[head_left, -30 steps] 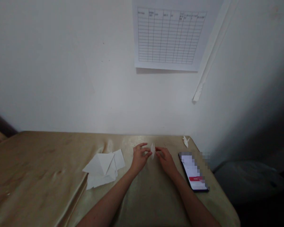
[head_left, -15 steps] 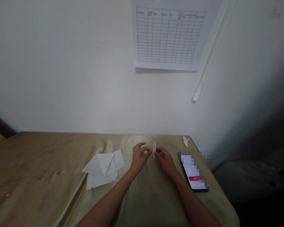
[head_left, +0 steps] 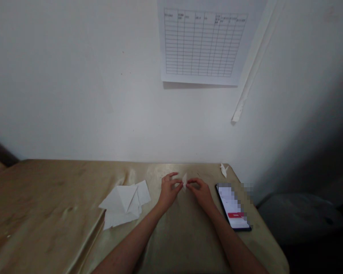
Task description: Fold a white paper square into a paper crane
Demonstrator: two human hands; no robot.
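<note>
A small folded white paper point(head_left: 185, 179) stands upright between my two hands, just above the table. My left hand point(head_left: 169, 190) pinches its left side between thumb and index finger, the other fingers raised and spread. From the other side, my right hand point(head_left: 199, 190) pinches it with thumb and index finger. The paper's lower part is partly covered by the fingertips. To the left lies a loose pile of white paper sheets point(head_left: 122, 213), with a folded triangle on top. A small folded paper bird point(head_left: 224, 170) rests at the table's far right corner.
A phone point(head_left: 233, 207) with a lit screen lies right of my right arm. The table point(head_left: 60, 198) has a creased brownish cover and meets a white wall. A printed grid sheet point(head_left: 202, 45) hangs there. Beyond the right edge sits a pale bulky object point(head_left: 297, 217).
The folded paper has shifted slightly left and turned, looking shorter at the top. My fingertips have come closer together around it. The pile, phone and paper bird stay put.
</note>
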